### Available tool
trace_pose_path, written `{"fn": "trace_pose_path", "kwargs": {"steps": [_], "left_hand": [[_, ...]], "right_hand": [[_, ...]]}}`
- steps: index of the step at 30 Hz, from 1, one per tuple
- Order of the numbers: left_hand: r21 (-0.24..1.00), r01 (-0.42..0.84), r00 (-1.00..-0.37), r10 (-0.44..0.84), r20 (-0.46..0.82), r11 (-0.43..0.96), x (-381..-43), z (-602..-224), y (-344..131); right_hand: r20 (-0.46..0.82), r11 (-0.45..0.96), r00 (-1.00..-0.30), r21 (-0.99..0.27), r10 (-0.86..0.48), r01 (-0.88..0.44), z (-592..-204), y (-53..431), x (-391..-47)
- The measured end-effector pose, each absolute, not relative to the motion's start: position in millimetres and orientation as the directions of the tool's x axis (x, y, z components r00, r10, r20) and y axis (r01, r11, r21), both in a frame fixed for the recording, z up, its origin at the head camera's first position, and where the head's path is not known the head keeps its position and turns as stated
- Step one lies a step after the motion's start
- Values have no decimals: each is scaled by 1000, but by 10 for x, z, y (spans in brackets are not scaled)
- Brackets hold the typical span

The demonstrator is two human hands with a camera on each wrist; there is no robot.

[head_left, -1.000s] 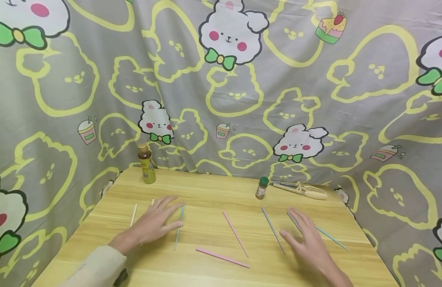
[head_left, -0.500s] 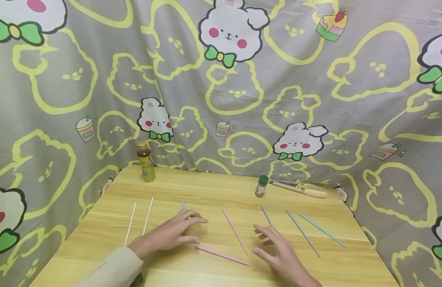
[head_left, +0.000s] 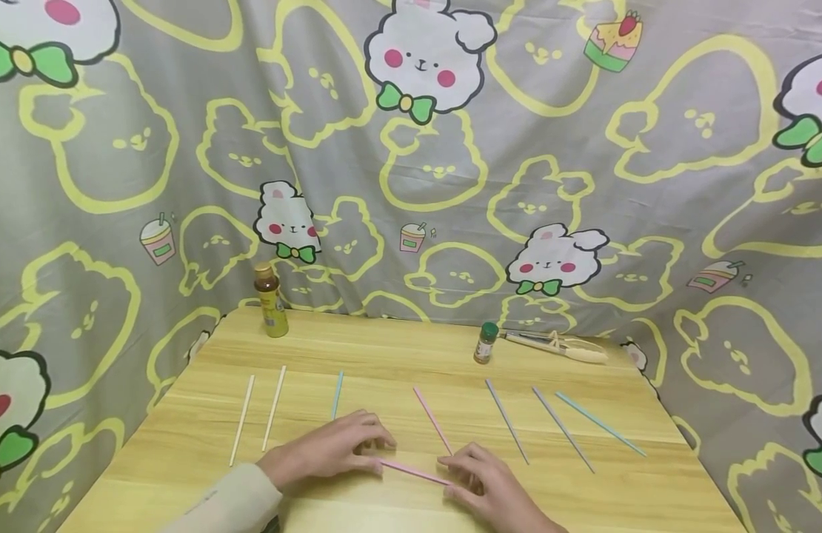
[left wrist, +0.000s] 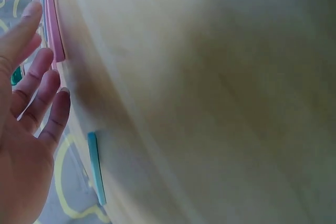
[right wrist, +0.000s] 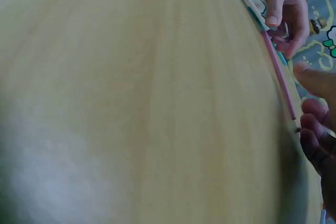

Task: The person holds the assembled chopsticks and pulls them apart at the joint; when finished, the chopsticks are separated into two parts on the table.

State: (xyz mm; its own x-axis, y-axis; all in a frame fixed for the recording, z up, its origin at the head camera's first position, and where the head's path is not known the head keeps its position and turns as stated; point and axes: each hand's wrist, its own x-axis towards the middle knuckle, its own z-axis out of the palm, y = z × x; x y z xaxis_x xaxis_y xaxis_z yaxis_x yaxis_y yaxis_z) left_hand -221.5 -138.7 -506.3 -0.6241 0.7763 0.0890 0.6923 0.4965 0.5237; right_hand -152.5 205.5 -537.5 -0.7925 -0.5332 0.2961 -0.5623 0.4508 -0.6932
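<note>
A pink chopstick (head_left: 414, 472) lies crosswise on the table (head_left: 358, 511), close to the person. At its left end is the left hand (head_left: 334, 448), fingers loosely bent; the left wrist view shows them spread beside the pink chopstick's end (left wrist: 55, 35), holding nothing. The right hand (head_left: 487, 485) is at the other end, thumb and fingers apart around it. In the right wrist view a small gap separates those fingers from the pink chopstick (right wrist: 281, 77). A second pink chopstick (head_left: 431, 416) slants behind, its near end hidden by the right hand. The left hand partly covers a blue chopstick (head_left: 338, 392).
Two white chopsticks (head_left: 274, 407) lie at left. Two purple chopsticks (head_left: 507, 422) and another blue chopstick (head_left: 600, 423) lie at right. At the back stand a yellow-labelled bottle (head_left: 272, 311) and a green-capped jar (head_left: 485, 346), beside a beige tong-like tool (head_left: 557, 348). Patterned cloth (head_left: 444, 178) hangs behind.
Both hands have moved inward and toward the person, from above the outer chopsticks to the two ends of the crosswise pink one. The chopsticks lie as before.
</note>
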Motion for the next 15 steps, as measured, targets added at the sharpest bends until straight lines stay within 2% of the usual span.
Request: {"fn": "trace_pose_path", "kwargs": {"steps": [7, 15], "left_hand": [[515, 701, -611, 788, 76, 493, -2216, -5075, -1335], [533, 694, -601, 797, 61, 483, -2229, -5099, -1287]], "right_hand": [[218, 472, -803, -712, -554, -519, -5393, 2027, -1534], [218, 514, -816, -683, -535, -519, -5367, 1987, -1540]]}}
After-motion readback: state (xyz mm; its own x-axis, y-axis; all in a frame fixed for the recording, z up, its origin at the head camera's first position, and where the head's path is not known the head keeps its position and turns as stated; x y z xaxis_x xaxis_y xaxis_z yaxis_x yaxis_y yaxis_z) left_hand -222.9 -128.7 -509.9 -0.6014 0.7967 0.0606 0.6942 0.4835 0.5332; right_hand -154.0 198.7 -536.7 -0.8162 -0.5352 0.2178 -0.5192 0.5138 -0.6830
